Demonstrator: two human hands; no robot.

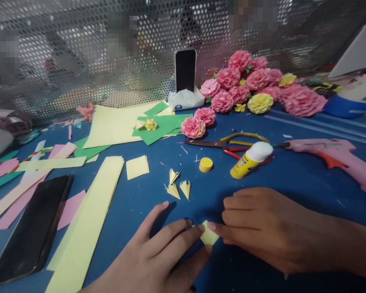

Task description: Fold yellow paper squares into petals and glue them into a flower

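Both hands meet at the near edge of the blue table over a small folded yellow paper piece (209, 237). My left hand (158, 256) lies low with fingers stretched toward it, fingertips touching its left side. My right hand (262, 228) has its fingers curled and pinched on the right side of the paper. Three folded yellow paper cones (178, 185) lie just beyond the hands. A yellow glue stick (250, 159) lies uncapped on its side, its yellow cap (205, 164) beside it.
Scissors (222, 143) and a pink glue gun (335, 156) lie to the right. Pink and yellow paper flowers (256, 87) pile at the back. Yellow paper strips (88, 219), a dark phone (33, 230) at left, another phone (185, 70) upright on a tissue pack.
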